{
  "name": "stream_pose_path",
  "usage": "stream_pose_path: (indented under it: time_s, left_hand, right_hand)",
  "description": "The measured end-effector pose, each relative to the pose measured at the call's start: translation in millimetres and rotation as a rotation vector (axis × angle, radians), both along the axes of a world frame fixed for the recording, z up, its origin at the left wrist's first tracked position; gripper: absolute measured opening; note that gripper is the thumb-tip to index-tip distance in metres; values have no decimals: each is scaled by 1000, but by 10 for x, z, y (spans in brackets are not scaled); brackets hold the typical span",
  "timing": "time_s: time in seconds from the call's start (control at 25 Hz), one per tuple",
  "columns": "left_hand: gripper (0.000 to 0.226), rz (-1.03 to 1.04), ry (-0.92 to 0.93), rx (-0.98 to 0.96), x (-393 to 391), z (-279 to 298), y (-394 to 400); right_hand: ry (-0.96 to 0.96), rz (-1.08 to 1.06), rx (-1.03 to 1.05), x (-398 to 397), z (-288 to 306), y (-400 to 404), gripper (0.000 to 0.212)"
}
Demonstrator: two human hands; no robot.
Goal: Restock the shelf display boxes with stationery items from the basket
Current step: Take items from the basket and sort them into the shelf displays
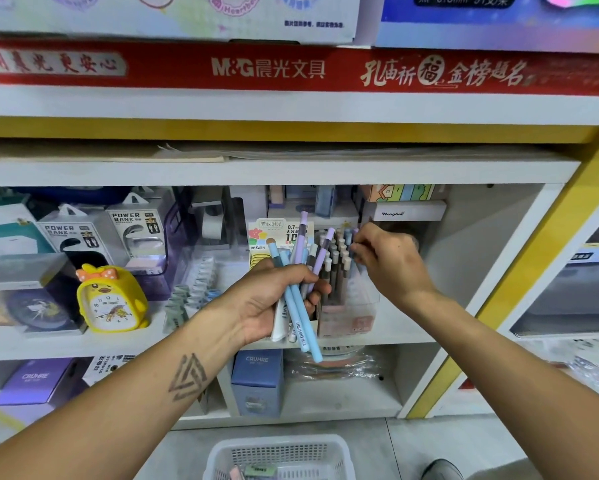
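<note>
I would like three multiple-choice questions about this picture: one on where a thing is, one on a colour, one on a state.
1. Where is the white basket?
A. on the floor below the shelves
B. on the top shelf
C. in the left hand

2. What colour is the duck-shaped clock?
A. red
B. yellow
C. green

3. What is the left hand doing?
A. resting open on the shelf
B. gripping a bundle of pens
C. lifting the clock

Answers:
1 A, it sits at the bottom edge, under the arms.
2 B, its body is yellow with an orange bow.
3 B, its fingers curl round blue and purple pens, while the right hand reaches into the display box.
</note>
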State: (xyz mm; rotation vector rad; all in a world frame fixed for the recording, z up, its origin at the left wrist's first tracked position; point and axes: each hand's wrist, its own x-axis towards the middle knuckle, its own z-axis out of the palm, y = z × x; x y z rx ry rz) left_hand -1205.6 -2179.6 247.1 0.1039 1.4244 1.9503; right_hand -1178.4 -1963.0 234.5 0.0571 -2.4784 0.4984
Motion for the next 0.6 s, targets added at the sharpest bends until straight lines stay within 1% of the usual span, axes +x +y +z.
stream_pose_path:
  time_s: [0.16, 0.24, 0.28, 0.32, 0.4, 0.44, 0.48, 0.52, 0.6]
  left_hand:
    - [9, -13, -6, 8, 10, -4, -9]
    - [7, -25, 5, 7, 13, 4, -13]
    - [6, -29, 11, 7, 13, 9, -13]
    - [6, -31, 14, 6, 15, 15, -11]
    - [7, -34, 17, 8, 27, 21, 1]
    - [8, -38, 15, 9, 37, 23, 9]
    - [9, -43, 10, 11, 44, 24, 12]
    - [10, -48, -1, 16, 47, 23, 13]
    - [11, -54, -19, 23, 40, 20, 1]
  right_hand:
    - [-101, 3, 93, -32, -25, 36, 18]
    - [-98, -34, 57, -42, 14, 17, 24]
    - [-81, -47, -56, -46, 55, -21, 24]
    - [-88, -34, -258, -41, 103, -64, 22]
    - [-194, 119, -774, -24, 192, -150, 14]
    - [-254, 206, -956, -7, 224, -188, 14]
    - [-289, 269, -1059, 8, 239, -210, 13]
    - [-284, 286, -1115, 20, 250, -217, 14]
    - [-157, 197, -1171, 11, 291, -155, 15]
